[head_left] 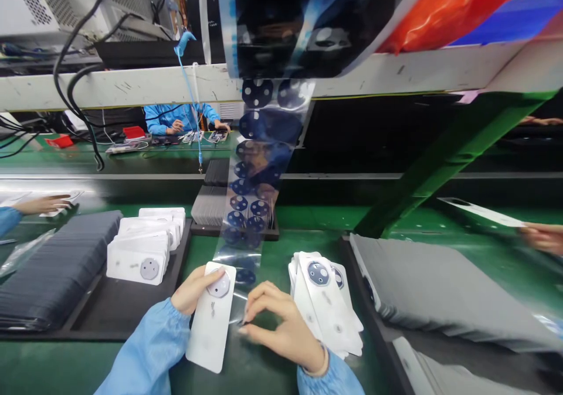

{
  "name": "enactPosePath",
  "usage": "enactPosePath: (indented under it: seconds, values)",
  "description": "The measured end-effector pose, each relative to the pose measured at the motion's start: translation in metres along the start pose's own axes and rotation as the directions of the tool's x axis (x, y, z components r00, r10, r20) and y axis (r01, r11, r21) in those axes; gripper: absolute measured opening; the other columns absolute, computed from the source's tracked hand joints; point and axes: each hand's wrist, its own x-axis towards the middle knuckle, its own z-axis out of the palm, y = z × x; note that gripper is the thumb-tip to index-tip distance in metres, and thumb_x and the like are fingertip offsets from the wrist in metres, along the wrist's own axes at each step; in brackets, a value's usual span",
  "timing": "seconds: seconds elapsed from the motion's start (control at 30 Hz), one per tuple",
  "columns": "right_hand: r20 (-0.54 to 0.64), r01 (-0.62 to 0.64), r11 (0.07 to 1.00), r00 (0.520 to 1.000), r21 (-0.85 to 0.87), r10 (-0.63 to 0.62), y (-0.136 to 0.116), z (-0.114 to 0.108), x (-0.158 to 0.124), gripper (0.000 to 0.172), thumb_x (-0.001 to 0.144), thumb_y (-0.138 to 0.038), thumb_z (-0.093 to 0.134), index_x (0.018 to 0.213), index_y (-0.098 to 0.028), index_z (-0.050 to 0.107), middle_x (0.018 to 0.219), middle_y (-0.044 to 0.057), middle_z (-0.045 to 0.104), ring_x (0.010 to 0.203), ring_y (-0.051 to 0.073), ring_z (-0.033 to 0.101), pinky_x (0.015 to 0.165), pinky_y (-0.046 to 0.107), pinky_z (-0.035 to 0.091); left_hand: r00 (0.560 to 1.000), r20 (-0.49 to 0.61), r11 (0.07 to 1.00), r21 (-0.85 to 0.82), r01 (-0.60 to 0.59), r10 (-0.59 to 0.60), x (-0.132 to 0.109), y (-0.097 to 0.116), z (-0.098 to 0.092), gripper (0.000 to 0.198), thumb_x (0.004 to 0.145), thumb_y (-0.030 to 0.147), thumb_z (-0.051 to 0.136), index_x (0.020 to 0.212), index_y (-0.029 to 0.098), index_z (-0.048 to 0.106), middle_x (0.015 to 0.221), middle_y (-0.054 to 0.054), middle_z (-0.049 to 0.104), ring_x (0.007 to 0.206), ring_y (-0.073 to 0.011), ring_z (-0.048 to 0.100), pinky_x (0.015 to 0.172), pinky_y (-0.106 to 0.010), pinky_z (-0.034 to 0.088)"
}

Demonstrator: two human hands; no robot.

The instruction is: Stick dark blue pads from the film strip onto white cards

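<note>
My left hand [193,292] grips a white phone back cover [212,318] by its upper left edge, thumb near the round camera opening. My right hand [277,321] pinches the bottom end of a long clear film strip [253,207] that hangs down from above and carries several dark round camera lens rings. The pinch sits just right of the cover. To the right of my right hand lies a fanned pile of white covers [328,304] with dark rings fitted.
A black tray [132,301] at left holds stacked white covers [145,245] and dark sheets [57,266]. Grey sheets [435,292] lie at right. Other people's hands show at the far left [41,205] and far right [543,236]; a blue-sleeved worker [180,119] sits across the belt.
</note>
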Motion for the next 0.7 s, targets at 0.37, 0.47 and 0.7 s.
enactPosePath:
  seconds: [0.37,0.47,0.7]
  values:
    - [-0.127,-0.392,0.729,0.83,0.561,0.544,0.019,0.01,-0.003,0.033,0.064,-0.039,0.084,0.081,-0.022,0.062,0.072,-0.001,0.061,0.07,0.015,0.061,0.069,0.029,0.054,0.84,-0.328,0.894,0.28,-0.349,0.431,-0.018,0.003,0.016,0.036,0.074,0.054,0.071,0.076,0.018,0.065,0.07,0.0,0.064,0.067,-0.0174,0.058,0.063,-0.025,0.045]
    - [-0.179,-0.368,0.755,0.828,0.543,0.532,0.018,0.013,-0.003,0.033,0.064,-0.04,0.083,0.081,-0.022,0.061,0.073,-0.001,0.062,0.069,0.015,0.062,0.069,0.029,0.055,0.927,-0.237,0.954,0.142,-0.264,0.292,-0.017,-0.009,0.029,0.04,0.071,0.053,0.074,0.081,0.015,0.069,0.073,-0.003,0.07,0.067,-0.0185,0.06,0.063,-0.026,0.047]
    - [-0.221,-0.455,0.803,0.799,0.384,0.558,0.017,0.018,-0.002,0.027,0.068,-0.035,0.08,0.081,-0.02,0.063,0.075,0.001,0.067,0.07,0.016,0.064,0.068,0.028,0.052,0.996,0.05,0.981,-0.184,-0.063,0.073,-0.017,-0.018,0.045,0.047,0.078,0.049,0.07,0.107,0.012,0.07,0.092,-0.012,0.076,0.079,-0.0226,0.068,0.072,-0.03,0.052]
